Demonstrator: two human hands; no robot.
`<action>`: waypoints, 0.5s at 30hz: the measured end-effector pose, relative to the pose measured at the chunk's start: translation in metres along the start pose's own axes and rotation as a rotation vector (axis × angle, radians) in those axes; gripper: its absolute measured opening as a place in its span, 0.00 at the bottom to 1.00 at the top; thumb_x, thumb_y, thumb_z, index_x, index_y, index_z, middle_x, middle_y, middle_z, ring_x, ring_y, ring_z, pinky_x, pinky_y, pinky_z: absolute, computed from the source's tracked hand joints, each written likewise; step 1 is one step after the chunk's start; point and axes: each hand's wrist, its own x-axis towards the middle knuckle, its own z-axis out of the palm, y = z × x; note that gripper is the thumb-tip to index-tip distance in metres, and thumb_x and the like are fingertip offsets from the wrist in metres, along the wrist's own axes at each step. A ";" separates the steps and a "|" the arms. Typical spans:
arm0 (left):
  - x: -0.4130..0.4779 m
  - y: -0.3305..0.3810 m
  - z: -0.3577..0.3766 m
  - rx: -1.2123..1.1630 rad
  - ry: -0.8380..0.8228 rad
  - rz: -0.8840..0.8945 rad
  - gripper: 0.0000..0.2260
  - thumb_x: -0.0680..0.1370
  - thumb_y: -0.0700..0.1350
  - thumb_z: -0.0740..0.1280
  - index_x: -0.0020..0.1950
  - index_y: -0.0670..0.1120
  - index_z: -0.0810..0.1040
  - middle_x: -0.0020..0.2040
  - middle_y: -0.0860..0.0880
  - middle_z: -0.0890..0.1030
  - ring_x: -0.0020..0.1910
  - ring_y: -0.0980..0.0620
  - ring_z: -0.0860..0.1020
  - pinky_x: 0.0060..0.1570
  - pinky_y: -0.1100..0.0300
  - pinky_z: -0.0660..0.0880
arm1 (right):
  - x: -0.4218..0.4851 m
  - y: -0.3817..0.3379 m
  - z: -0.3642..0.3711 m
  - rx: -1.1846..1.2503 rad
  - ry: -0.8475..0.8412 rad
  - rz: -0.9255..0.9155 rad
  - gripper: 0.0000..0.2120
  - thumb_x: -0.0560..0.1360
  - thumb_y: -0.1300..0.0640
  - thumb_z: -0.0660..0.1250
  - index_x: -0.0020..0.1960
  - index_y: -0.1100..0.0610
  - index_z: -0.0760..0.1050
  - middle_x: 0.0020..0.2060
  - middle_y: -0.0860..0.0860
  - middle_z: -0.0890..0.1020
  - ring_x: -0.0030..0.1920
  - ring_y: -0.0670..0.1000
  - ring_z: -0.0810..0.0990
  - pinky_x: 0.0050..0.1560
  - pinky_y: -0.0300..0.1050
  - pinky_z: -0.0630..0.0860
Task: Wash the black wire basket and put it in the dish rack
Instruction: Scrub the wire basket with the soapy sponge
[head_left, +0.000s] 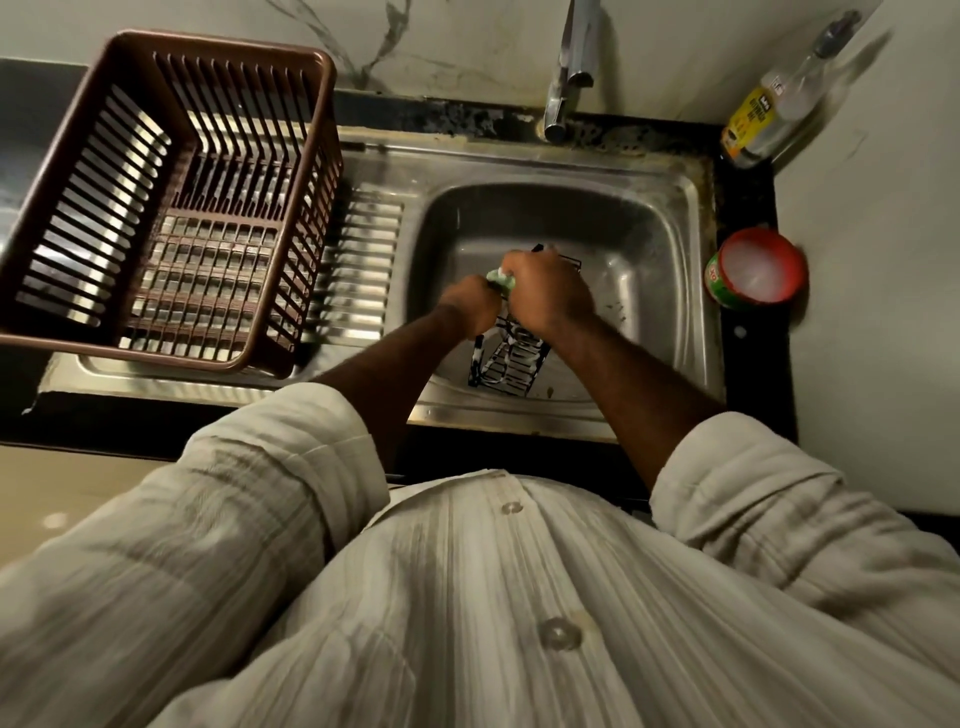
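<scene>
Sleeves (291, 467) rolled, left hand (470, 304) gripped the black wire basket (511, 364), right hand (548, 296) clutched a sponge (501, 278); dish rack (218, 45) lay leftward.

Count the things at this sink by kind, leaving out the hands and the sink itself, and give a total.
dish rack: 1
wire basket: 1
sponge: 1
bottle: 1
tub: 1
tap: 1
Total: 6
</scene>
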 end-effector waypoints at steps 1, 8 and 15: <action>0.001 0.002 -0.001 0.013 -0.014 0.004 0.14 0.84 0.42 0.56 0.58 0.38 0.79 0.55 0.41 0.82 0.52 0.43 0.82 0.55 0.50 0.80 | -0.001 -0.001 0.001 -0.026 0.015 0.000 0.09 0.77 0.63 0.67 0.54 0.54 0.79 0.46 0.53 0.82 0.47 0.56 0.81 0.39 0.46 0.72; 0.005 0.008 -0.005 0.151 -0.027 0.002 0.11 0.84 0.42 0.58 0.58 0.38 0.77 0.48 0.44 0.79 0.36 0.52 0.77 0.30 0.65 0.70 | 0.002 0.010 -0.012 -0.084 -0.082 0.126 0.10 0.74 0.61 0.73 0.54 0.53 0.83 0.49 0.53 0.84 0.48 0.55 0.82 0.49 0.52 0.82; 0.015 -0.002 -0.002 0.013 -0.079 -0.014 0.10 0.83 0.41 0.62 0.57 0.36 0.79 0.54 0.39 0.82 0.49 0.42 0.84 0.49 0.49 0.83 | 0.007 0.010 -0.008 0.012 -0.081 0.104 0.14 0.73 0.66 0.72 0.55 0.51 0.84 0.51 0.53 0.85 0.50 0.54 0.83 0.51 0.52 0.82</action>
